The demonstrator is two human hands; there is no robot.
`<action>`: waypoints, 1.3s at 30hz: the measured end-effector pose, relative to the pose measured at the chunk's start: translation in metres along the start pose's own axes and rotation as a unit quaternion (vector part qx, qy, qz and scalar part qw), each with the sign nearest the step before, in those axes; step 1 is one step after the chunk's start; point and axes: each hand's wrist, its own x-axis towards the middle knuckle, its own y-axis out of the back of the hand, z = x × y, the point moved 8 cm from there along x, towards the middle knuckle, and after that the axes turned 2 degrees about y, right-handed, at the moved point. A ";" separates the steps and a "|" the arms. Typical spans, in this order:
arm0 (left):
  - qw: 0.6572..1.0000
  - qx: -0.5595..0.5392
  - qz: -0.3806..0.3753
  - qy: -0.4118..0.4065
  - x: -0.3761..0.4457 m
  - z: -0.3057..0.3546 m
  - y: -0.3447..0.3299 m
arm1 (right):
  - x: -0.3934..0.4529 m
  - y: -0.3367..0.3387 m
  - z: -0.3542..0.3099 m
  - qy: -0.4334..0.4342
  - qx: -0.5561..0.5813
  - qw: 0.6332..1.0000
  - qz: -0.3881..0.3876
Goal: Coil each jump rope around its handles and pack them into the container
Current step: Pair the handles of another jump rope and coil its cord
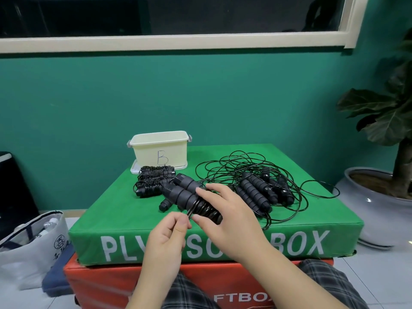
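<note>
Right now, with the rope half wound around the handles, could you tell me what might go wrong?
The left hand only pinches the rope; if it slips, the coils on the handles held by the right hand may spring loose. The trailing rope runs toward the tangled pile, so pulling could snag or drag it.

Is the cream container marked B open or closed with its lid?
Open. The cream container shows a bare rim on top, and its lid lies flat beneath it.
</note>
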 end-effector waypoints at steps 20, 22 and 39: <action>0.999 -0.026 0.037 0.027 -0.001 -0.017 0.001 | 0.007 0.011 -0.018 -0.039 0.337 0.938 -0.066; 0.998 0.006 0.058 0.015 -0.003 -0.011 0.004 | 0.007 0.006 -0.012 -0.068 0.333 0.937 -0.079; 0.989 0.031 0.142 0.032 -0.013 -0.002 0.014 | 0.003 -0.009 -0.023 0.057 -0.011 0.988 -0.142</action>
